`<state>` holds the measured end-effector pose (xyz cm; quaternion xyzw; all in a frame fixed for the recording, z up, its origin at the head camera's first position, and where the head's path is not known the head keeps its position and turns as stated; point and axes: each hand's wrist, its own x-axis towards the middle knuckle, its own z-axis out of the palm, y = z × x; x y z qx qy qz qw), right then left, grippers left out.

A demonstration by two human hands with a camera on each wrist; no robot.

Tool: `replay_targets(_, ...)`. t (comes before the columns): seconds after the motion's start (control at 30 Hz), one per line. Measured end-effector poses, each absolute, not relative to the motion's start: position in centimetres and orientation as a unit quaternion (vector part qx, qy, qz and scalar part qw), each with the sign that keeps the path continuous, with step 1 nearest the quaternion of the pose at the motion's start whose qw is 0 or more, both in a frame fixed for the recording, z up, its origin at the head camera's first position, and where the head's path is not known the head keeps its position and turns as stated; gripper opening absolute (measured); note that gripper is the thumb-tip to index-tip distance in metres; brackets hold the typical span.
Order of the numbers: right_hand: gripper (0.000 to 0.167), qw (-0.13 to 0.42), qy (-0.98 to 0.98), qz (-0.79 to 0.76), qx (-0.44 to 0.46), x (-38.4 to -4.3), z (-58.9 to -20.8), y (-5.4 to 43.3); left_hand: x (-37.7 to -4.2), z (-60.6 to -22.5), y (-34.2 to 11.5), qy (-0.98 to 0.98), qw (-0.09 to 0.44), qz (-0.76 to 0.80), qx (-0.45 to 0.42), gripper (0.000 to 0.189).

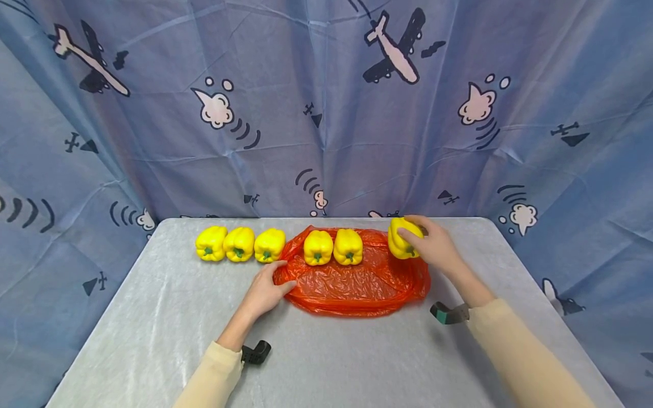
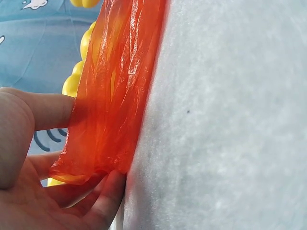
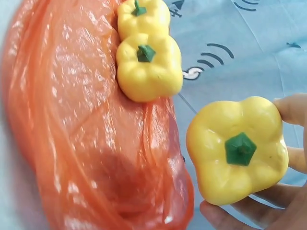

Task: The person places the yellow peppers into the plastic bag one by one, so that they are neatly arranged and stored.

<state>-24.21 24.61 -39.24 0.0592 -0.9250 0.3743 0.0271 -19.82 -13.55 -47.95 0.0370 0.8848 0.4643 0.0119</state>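
Note:
My right hand [image 1: 433, 243] grips a yellow bell pepper [image 3: 237, 148] by its side, its green stem end facing the right wrist camera. That pepper is over the right end of a red plastic bag [image 1: 352, 289], which lies spread open on the table. At the bag's left end, my left hand [image 1: 265, 289] holds the edge, with thumb and fingers on either side of the thin film in the left wrist view. Two bell peppers, one on the left [image 1: 318, 247] and one on the right [image 1: 348, 247], sit side by side at the back part of the bag.
Left of the bag, three more yellow bell peppers [image 1: 240, 244] stand in a row near the back of the white-covered table [image 1: 168, 317]. A blue curtain [image 1: 285, 102] printed with airplanes hangs right behind the table.

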Motion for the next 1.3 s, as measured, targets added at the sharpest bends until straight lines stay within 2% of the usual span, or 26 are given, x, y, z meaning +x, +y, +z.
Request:
replay_targets(0.7,0.065,-0.001,-0.929,0.360,0.085,-26.3,-43.0,20.5,-19.9,-48.1,-13.6,0.884,0.015,0.467,0.034,0.058)
replay_targets(1.3,0.064,-0.035,-0.945,0.317,0.065,-27.0,-44.1,19.2,-20.0,-48.3,-13.8,0.887,0.015,0.460,0.031,0.058)
